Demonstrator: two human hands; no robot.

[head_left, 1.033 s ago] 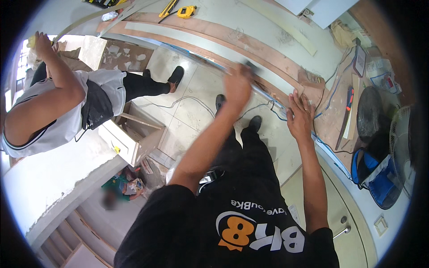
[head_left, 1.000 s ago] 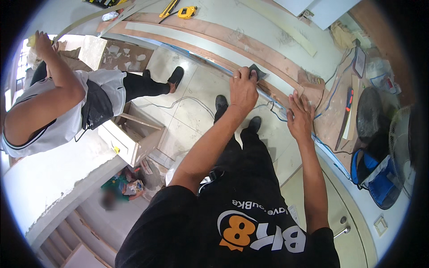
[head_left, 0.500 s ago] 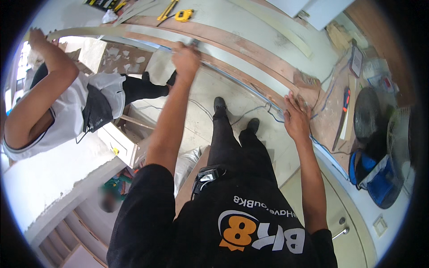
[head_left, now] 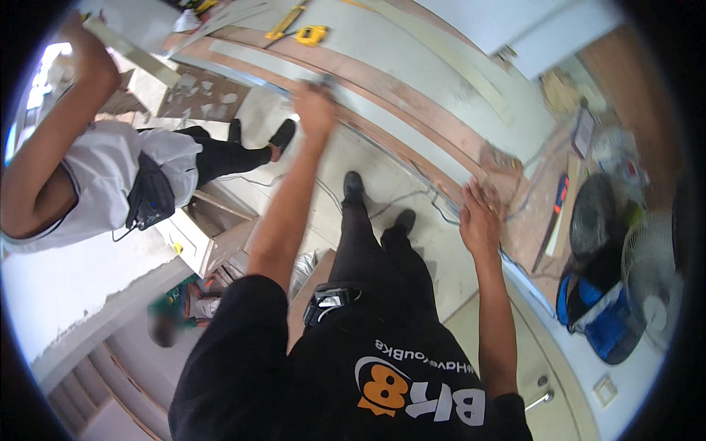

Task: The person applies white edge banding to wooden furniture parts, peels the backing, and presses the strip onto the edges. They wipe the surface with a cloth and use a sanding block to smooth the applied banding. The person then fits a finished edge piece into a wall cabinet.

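Note:
My left hand point(head_left: 315, 110) is closed around a small dark tool point(head_left: 322, 81), mostly hidden by the fingers. It is at the front edge of a long worktop, over a brown board point(head_left: 397, 136) with a white strip point(head_left: 375, 110) along it. My right hand point(head_left: 482, 220) lies on the right end of the board, its fingers stretched out and holding nothing. Just beyond these fingers sits a small brown wooden block point(head_left: 504, 158). To the left, a co-worker in a white top point(head_left: 103, 165) holds up a pale flat strip point(head_left: 136, 51) by one end.
A yellow tape measure point(head_left: 312, 34) and a yellow-handled tool point(head_left: 285, 22) lie at the back. At right are a red-and-black handsaw point(head_left: 555, 217), a blue bag point(head_left: 607, 323) and a fan point(head_left: 654, 272). A cable point(head_left: 397, 198) crosses the floor. Another person in green point(head_left: 173, 301) is at lower left.
The co-worker's strip has swung away from the worktop and now slants down with its end free. The whole view has shifted slightly; both my hands stay about where they were on the board.

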